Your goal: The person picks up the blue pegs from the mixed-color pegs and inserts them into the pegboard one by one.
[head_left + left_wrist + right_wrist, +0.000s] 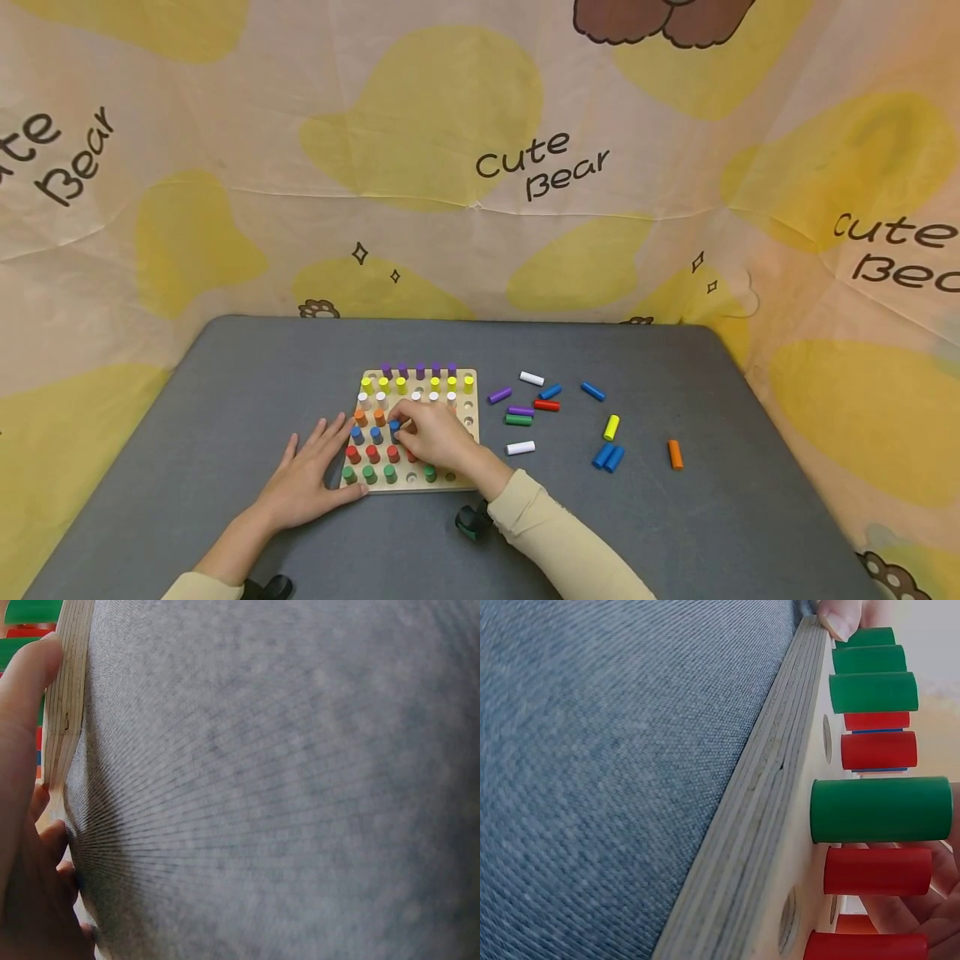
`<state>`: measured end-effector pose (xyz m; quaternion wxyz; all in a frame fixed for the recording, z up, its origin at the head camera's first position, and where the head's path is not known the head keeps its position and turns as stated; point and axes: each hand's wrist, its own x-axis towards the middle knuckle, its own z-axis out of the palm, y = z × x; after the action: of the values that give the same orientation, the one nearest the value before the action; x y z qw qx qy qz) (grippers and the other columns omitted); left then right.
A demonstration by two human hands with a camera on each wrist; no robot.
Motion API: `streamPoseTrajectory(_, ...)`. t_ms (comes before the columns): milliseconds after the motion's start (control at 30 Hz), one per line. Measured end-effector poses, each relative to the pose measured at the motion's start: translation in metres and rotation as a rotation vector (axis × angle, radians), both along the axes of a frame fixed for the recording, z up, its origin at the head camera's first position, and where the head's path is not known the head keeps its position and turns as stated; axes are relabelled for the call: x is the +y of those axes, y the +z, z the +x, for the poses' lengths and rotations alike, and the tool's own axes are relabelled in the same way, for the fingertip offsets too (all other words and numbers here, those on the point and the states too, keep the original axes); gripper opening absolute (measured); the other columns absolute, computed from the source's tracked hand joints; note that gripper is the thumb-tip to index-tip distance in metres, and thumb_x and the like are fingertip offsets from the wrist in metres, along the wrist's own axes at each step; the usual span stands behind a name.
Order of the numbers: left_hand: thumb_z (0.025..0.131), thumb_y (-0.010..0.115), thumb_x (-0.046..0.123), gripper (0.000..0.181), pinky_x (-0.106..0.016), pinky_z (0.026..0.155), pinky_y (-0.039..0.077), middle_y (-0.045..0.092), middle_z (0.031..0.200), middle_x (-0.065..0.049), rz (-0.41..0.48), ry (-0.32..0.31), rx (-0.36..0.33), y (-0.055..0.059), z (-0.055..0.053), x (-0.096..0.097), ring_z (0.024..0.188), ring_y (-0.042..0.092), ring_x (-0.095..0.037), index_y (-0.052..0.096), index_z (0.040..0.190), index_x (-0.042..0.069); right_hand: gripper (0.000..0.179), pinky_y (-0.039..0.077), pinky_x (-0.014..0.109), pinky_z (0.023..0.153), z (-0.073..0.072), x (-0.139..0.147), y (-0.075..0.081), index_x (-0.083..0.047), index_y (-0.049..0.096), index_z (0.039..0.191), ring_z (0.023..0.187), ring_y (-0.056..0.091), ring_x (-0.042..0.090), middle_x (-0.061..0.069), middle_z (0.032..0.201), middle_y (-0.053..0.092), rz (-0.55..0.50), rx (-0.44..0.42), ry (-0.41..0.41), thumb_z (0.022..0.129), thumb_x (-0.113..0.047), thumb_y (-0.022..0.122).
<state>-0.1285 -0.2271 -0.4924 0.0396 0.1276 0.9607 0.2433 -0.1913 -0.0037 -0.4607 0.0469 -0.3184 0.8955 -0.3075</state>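
A wooden pegboard (pixel 471 383) lies on the table, with rows of purple, yellow, white, orange, blue, red and green pegs standing in its holes. My right hand (pixel 437 432) reaches over the middle of the board and pinches a blue peg (pixel 394 426) between thumb and fingers, in line with the blue row. Whether this peg is seated in its hole cannot be told. Along the board's left side lies my left hand (pixel 303 483), fingers spread straight, thumb on the near left corner. A green peg (pixel 881 810) and empty holes show close up in the right wrist view.
Loose pegs lie right of the board: a white peg (pixel 521 448), a red peg (pixel 547 406), a yellow peg (pixel 611 427), an orange peg (pixel 676 455), plus several purple, blue and green ones. A printed cloth (pixel 450 167) hangs behind the grey table (pixel 262 367).
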Motion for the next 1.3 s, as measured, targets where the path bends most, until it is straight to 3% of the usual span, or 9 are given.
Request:
streamPoseTrajectory(833, 0.069, 0.064, 0.067, 0.099, -0.066, 0.103, 0.005, 0.023, 0.152, -0.012, -0.005, 0.000, -0.002, 0.0008, -0.0004, 0.0001, 0.138, 0.015, -0.041, 0.027, 0.147, 0.017, 0.013, 0.045, 0.009, 0.063, -0.0002, -0.0018, 0.0006, -0.015, 0.068, 0.099, 0.072, 0.058, -0.005, -0.005, 0.089, 0.069, 0.066, 0.111, 0.029, 0.087, -0.016, 0.063)
streamPoseTrajectory(1300, 0.069, 0.064, 0.067, 0.100, -0.066, 0.104, 0.003, 0.021, 0.152, -0.012, -0.003, -0.005, -0.011, -0.0036, -0.0024, -0.0022, 0.138, 0.014, -0.041, 0.025, 0.147, 0.017, 0.017, 0.046, 0.008, 0.064, 0.0017, 0.0041, 0.0067, -0.013, 0.068, 0.103, 0.080, 0.063, -0.002, -0.002, 0.097, 0.070, 0.024, 0.101, 0.039, 0.088, -0.016, 0.062)
